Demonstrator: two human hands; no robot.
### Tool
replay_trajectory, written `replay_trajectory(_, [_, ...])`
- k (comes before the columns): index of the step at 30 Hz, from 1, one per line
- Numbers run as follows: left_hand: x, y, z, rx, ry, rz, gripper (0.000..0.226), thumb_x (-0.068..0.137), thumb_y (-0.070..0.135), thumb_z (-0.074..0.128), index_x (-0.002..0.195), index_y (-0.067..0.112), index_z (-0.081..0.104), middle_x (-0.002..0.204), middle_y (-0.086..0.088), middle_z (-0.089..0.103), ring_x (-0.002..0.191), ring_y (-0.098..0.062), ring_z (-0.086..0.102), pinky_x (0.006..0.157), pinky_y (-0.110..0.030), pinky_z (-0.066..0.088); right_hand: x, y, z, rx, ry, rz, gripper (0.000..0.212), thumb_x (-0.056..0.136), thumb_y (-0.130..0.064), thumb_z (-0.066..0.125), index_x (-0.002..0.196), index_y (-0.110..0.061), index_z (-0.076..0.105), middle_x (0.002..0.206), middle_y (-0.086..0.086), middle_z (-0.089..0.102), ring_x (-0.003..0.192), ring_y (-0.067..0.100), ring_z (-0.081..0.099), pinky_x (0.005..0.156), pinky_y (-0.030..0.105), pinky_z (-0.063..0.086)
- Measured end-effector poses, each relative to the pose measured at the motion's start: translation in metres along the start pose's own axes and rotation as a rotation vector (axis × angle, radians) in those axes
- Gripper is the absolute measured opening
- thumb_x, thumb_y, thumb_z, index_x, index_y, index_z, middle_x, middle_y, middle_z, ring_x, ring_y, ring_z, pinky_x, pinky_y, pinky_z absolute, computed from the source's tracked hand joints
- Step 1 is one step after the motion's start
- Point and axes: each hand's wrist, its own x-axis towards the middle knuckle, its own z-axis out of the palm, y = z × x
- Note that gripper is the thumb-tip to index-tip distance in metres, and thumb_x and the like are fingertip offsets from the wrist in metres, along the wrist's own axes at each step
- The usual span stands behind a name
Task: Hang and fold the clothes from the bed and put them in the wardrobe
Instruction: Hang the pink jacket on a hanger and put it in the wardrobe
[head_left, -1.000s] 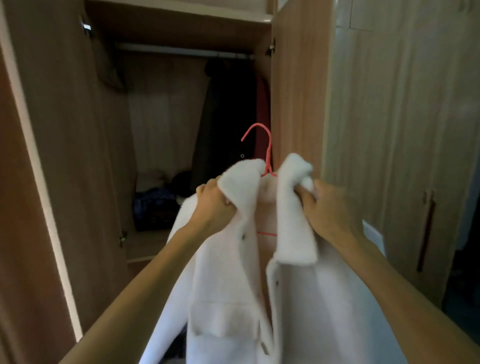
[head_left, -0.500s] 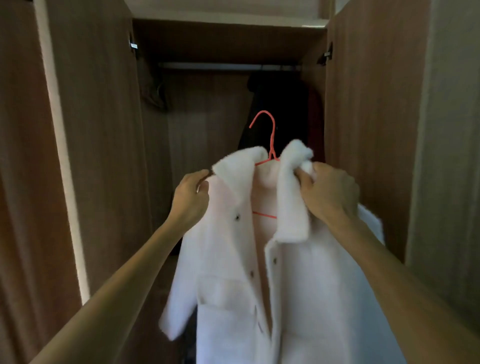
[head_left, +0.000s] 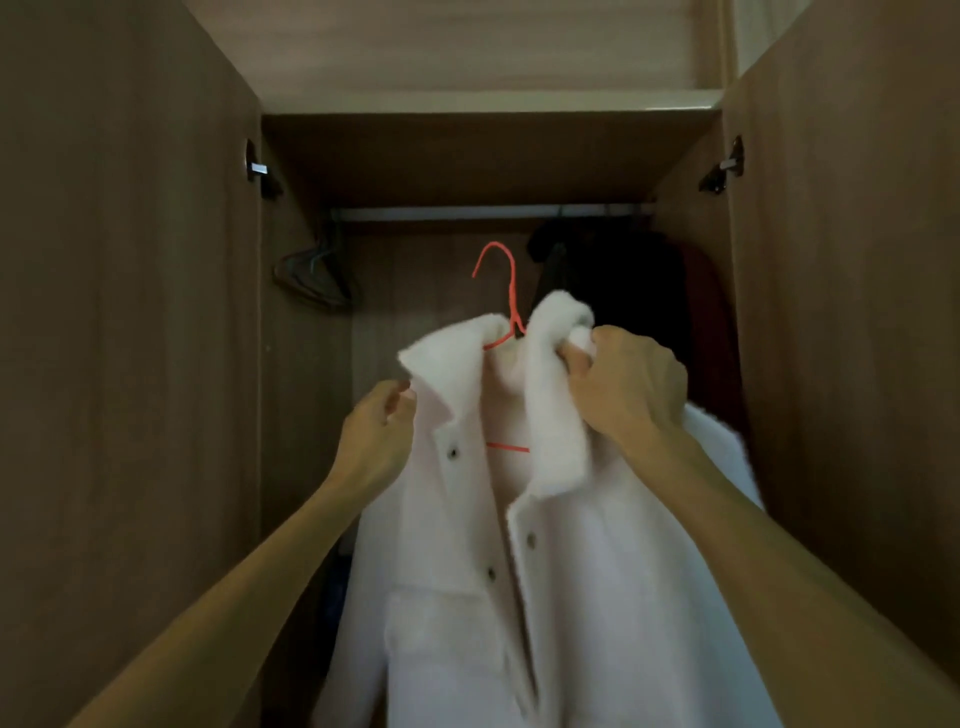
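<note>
step: hang coat (head_left: 571, 597) | left hand (head_left: 379, 436) pinches its shoulder, right hand (head_left: 623, 384) grips its collar | hanger (head_left: 512, 296) hook at 12 o'clock, under rail (head_left: 488, 212) | lift level, seat hook clear of dark clothes (head_left: 623, 270) at 2 o'clock

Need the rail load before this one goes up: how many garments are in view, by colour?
White: 1, the fleece coat on a red wire hanger
Black: 1 black garment on the rail, possibly hiding more
Dark red: 1 dark red garment, far right
Total: 3
</note>
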Motion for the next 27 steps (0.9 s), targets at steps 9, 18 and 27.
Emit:
replay_trajectory(9, [0.104,-0.006,0.027,0.006,0.111,0.169,0.019,0.098,0.027,0.043,0.109,0.018,0.055,0.103,0.002,0.057,0.093,-0.015,0.056,0.079,-0.031,0.045,0.097,-0.025,0.075,-0.017,0.062,-0.039,0.036,0.096,-0.043,0.043,0.105,-0.012,0.059,0.086,0.009,0.06,0.08,0.029,0.057,0.062,0.034,0.034])
replay_trajectory(18, [0.211,-0.07,0.024,0.421,0.197,0.304,0.029,0.098,0.031,0.04,0.118,0.014,0.053,0.121,-0.01,0.048,0.106,-0.027,0.051,0.099,-0.048,0.037,0.169,-0.063,0.167,-0.05,0.129,-0.042,0.026,0.094,-0.038,0.048,0.098,-0.014,0.057,0.062,-0.002,0.038,0.061,0.019,0.044,0.059,0.032,0.033])
replay_trajectory(27, [0.328,-0.103,0.052,0.353,0.202,0.366,0.032,0.097,0.035,0.044,0.121,0.016,0.054,0.125,-0.008,0.047,0.106,-0.027,0.053,0.099,-0.044,0.04,0.252,-0.075,0.247,-0.162,0.19,0.055,0.022,0.093,-0.037,0.048,0.097,-0.016,0.054,0.065,0.0,0.042,0.064,0.021,0.047,0.06,0.032,0.035])
